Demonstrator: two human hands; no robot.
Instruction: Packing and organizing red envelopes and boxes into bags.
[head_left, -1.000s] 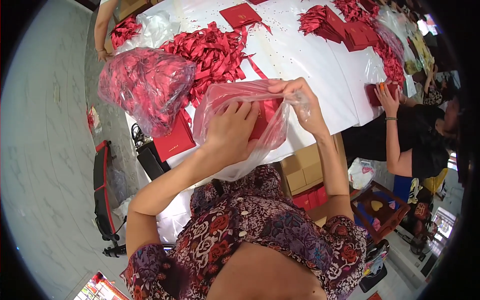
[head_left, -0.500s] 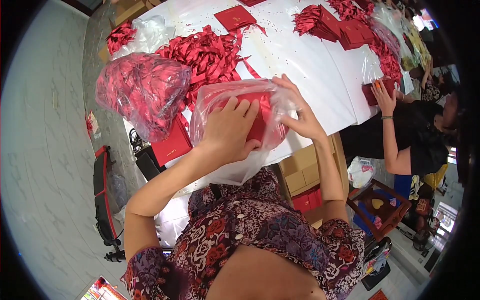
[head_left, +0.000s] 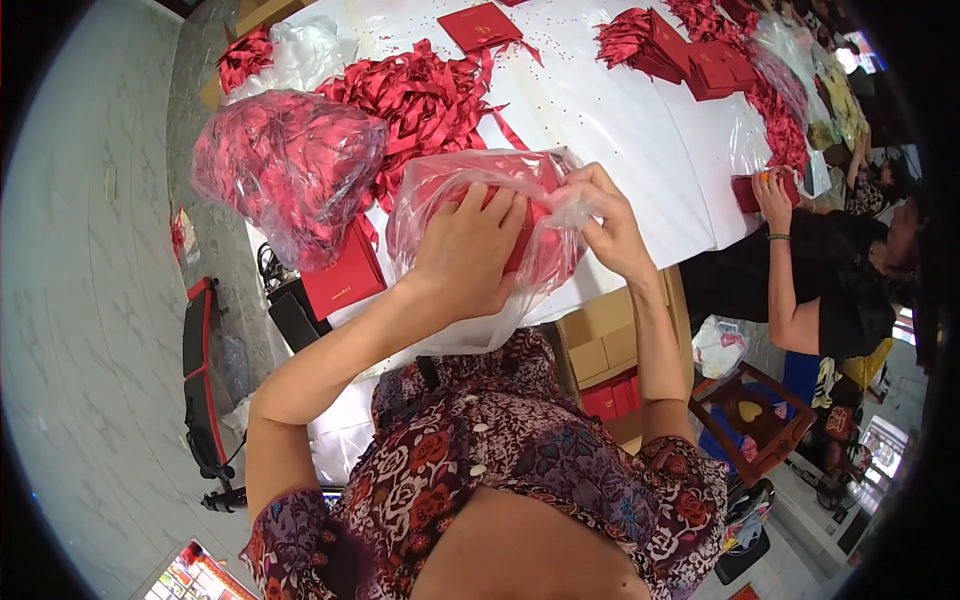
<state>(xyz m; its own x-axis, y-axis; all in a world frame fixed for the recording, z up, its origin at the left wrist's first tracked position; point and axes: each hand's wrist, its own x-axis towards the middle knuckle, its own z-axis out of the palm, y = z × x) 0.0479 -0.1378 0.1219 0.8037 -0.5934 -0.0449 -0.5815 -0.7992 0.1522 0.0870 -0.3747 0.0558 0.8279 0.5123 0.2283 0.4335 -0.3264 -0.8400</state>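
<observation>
In front of me at the table's near edge lies a clear plastic bag (head_left: 480,335) with a red item (head_left: 528,245) inside, partly covered by my hand and the film. My left hand (head_left: 462,250) rests on the bag with fingers stretched flat and slightly apart. At the bag's right side, my right hand (head_left: 612,222) pinches a gathered fold of the plastic between thumb and fingers. A red folder or booklet (head_left: 345,275) lies left of the bag, partly under a large bag of red ribbon pieces (head_left: 285,165).
A heap of red ribbons (head_left: 415,110) spreads behind my hands on the white table (head_left: 640,150). More red folders (head_left: 480,28) lie farther back. An open cardboard box (head_left: 600,345) stands below the edge. Right of me, a co-worker's hand (head_left: 772,200) touches a red folder.
My right hand has gone from spread fingers on the bag's side to a pinch that bunches the plastic. The left hand stays on the bag, shifted only slightly.
</observation>
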